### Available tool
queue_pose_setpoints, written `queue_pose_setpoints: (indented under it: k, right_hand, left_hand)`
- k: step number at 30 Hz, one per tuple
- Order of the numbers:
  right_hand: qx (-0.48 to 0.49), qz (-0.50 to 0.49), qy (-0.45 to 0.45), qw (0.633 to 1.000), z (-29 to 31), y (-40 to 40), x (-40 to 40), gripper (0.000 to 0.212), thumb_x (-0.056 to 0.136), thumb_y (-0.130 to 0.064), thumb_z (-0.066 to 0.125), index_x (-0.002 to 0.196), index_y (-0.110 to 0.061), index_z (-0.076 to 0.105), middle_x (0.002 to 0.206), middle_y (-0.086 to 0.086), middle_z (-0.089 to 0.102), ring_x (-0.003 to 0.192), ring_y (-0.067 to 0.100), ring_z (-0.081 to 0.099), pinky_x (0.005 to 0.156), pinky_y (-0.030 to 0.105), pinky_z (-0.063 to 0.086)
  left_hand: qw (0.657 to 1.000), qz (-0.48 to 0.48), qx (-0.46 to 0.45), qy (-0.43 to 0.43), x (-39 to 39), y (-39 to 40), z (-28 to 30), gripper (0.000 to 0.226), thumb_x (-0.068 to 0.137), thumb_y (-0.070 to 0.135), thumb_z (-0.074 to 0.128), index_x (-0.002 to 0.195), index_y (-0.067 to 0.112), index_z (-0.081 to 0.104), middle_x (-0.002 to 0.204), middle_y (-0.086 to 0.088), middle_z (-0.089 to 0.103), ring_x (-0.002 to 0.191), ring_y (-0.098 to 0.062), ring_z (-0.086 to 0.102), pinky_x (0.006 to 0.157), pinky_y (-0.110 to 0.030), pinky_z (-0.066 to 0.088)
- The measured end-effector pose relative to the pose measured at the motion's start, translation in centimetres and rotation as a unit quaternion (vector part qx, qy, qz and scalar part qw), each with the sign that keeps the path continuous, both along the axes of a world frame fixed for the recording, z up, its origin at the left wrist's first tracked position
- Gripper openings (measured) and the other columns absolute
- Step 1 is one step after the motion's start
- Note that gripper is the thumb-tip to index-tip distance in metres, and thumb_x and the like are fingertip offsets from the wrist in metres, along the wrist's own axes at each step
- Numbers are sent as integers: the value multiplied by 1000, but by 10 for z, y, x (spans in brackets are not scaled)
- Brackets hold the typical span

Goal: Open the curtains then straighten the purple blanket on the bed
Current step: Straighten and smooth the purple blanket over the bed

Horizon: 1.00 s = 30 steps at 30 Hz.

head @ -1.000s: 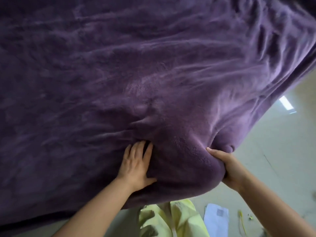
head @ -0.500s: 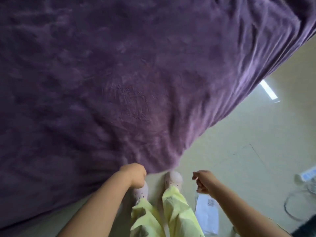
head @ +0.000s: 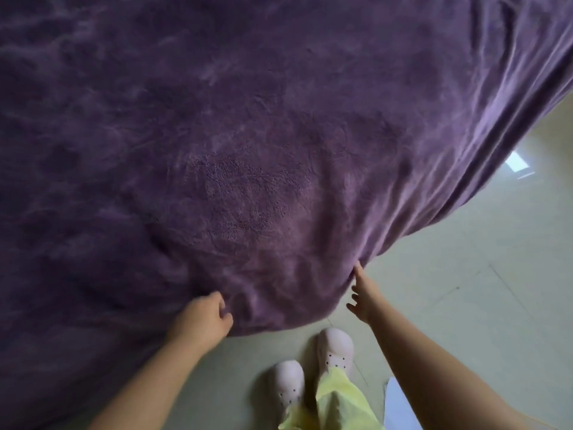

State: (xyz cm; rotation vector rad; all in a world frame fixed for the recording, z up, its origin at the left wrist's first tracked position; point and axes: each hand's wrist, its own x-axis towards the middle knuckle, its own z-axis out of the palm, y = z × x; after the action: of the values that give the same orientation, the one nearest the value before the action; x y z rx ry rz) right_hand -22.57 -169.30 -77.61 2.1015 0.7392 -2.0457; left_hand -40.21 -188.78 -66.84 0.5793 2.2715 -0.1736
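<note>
The purple blanket is plush and covers the whole bed, filling most of the view; its corner hangs over the near bed corner. My left hand is curled against the blanket's lower edge at that corner, fingers bent into the fabric. My right hand is to the right of the corner with fingers spread, its fingertips touching the hanging edge. No curtains are in view.
A pale tiled floor lies to the right of and below the bed. My feet in pale clogs and yellow trousers stand close to the bed corner. A white paper lies on the floor by my right arm.
Both hands left the corner they were pressing, drew back as loose fists, and have returned to the blanket's edge. The view has shifted and the corner lies smoother.
</note>
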Motion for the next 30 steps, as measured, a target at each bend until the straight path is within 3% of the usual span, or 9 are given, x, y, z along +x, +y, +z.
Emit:
queue_pose_setpoints:
  k: [3,6,9,12,16,19,22,24,30]
  right_hand:
    - [-34,-101,109,988,-27,-6,-23,78,75,-76,40,134,-26,45,138,-1,51,130,22,41,113,43,31]
    - [-32,-167,216,961,-24,-5,-34,46,88,-57,41,88,-26,75,90,-2,76,113,22,53,89,39,47]
    - [-14,-148,307,940,15,-2,-27,28,77,-36,55,70,-20,78,73,0,77,90,21,67,76,36,48]
    - [-43,-124,410,903,73,-2,-2,26,62,-26,72,82,-11,76,82,9,77,85,24,72,81,36,55]
    - [-5,-104,598,795,141,6,11,49,72,21,20,107,10,51,108,25,60,113,42,53,104,48,35]
    - [86,-26,551,829,165,10,-6,63,63,28,15,92,3,64,91,17,70,98,30,66,93,44,51]
    - [213,-3,199,957,140,5,-27,43,85,17,38,89,-18,63,89,6,68,74,10,68,69,35,61]
    - [147,-17,127,981,121,-13,-46,19,92,-7,44,105,-21,48,109,7,51,90,16,53,75,40,53]
    - [102,-307,270,907,137,-22,-88,38,101,-28,21,75,-22,49,71,-3,56,66,7,52,64,21,46]
  left_hand:
    - [998,-12,-23,-62,0,-7,-32,34,86,28,54,57,27,37,107,-5,71,103,-21,63,81,-26,47]
    - [993,-50,-20,-104,10,-10,-49,10,86,30,55,77,29,56,118,-5,66,110,-19,59,88,-25,45]
    - [987,-143,-19,-70,37,-19,-55,79,80,47,58,145,27,18,152,-8,24,138,-21,31,111,-30,29]
    - [984,-158,74,31,69,-10,-26,127,35,61,79,142,24,22,140,-34,38,126,-44,46,98,-54,43]
    - [961,52,272,-16,80,11,14,73,38,41,73,102,9,56,101,-21,72,98,-36,65,84,-37,48]
    - [899,250,346,-98,36,18,39,25,57,29,54,70,9,62,72,-14,73,74,-24,68,70,-33,48]
    - [868,226,380,-226,-12,10,84,36,39,-4,44,54,20,66,45,8,62,50,2,56,50,-10,42]
    - [877,215,330,-274,-29,3,118,33,29,-7,38,37,14,61,33,9,49,34,4,42,34,-8,26]
    - [866,234,289,-334,-58,0,157,45,28,-9,35,68,-4,55,57,-13,57,62,-27,51,38,-19,37]
